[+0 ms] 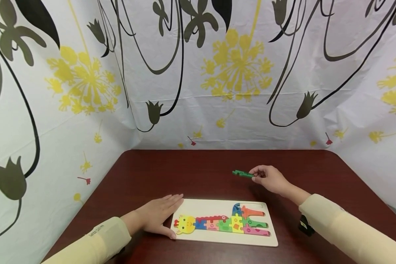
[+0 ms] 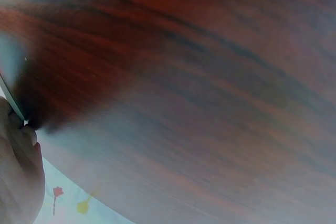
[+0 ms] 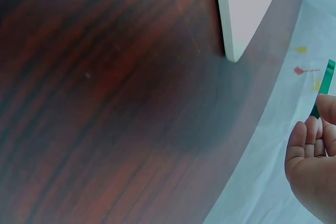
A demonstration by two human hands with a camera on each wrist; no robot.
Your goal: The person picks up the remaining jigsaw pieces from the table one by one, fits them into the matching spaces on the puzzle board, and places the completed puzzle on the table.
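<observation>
A white giraffe puzzle board lies flat on the table, with colourful interlocking pieces in it and a yellow giraffe head at its left end. A bare outlined recess shows at its upper right corner. My left hand rests against the board's left end, fingers straight toward the upper corner and thumb by the lower edge. Above the table, beyond the board, my right hand pinches a green puzzle piece between thumb and fingers. The right wrist view shows that green puzzle piece edge-on.
The dark red-brown wooden table has rounded far corners. A white patterned cloth hangs behind it and along both sides. A dark object is partly visible under the right sleeve cuff.
</observation>
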